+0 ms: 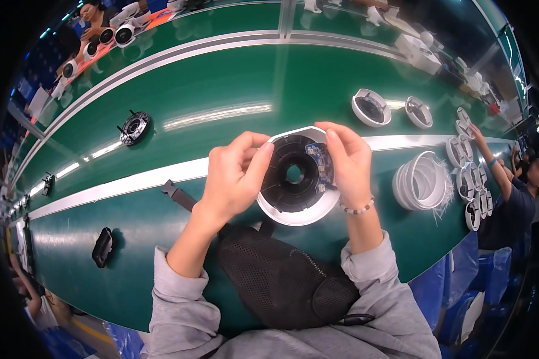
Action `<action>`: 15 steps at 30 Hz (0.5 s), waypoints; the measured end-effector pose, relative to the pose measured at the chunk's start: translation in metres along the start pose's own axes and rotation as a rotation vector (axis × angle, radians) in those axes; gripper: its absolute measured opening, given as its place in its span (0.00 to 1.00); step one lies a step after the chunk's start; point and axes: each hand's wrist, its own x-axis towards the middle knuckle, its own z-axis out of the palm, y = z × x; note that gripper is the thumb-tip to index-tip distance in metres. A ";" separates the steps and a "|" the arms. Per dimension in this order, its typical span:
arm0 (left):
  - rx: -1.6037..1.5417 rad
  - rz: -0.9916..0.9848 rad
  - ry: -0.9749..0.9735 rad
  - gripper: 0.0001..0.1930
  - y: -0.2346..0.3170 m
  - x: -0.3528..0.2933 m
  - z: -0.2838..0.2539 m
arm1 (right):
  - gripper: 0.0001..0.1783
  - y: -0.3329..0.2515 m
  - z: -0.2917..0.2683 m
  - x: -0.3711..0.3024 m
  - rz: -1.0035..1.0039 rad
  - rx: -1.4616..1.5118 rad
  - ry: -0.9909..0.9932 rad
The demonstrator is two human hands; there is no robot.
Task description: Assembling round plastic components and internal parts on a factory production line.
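Between my two hands is a white round housing (298, 219), held up in front of me above the bench. A black ring-shaped part (279, 190) with a round hole in its middle sits inside it. Along that part's right side shows a blue circuit board (321, 160). My left hand (232, 173) grips the left rim, its thumb on the upper left edge. My right hand (351, 160) grips the upper right rim, thumb beside the board. Fingers behind the rim are partly hidden. A black mesh bag (275, 272) lies below the hands, against my body.
A stack of white rings (422, 182) stands at right. Beyond the white strip (167, 175) lie a black round part (135, 128) and two white housings (371, 107). A black piece (102, 247) lies at left. Another person's arm (494, 164) reaches toward several housings at far right.
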 end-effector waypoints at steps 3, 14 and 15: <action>0.064 0.164 0.049 0.09 -0.004 -0.003 0.003 | 0.12 -0.002 -0.003 -0.001 -0.116 -0.086 -0.014; 0.450 0.842 0.300 0.20 -0.008 -0.017 0.001 | 0.69 0.002 0.025 -0.026 -0.911 -0.661 0.016; 0.449 0.816 0.336 0.20 -0.008 -0.016 -0.001 | 0.69 0.003 0.028 -0.028 -0.913 -0.661 0.018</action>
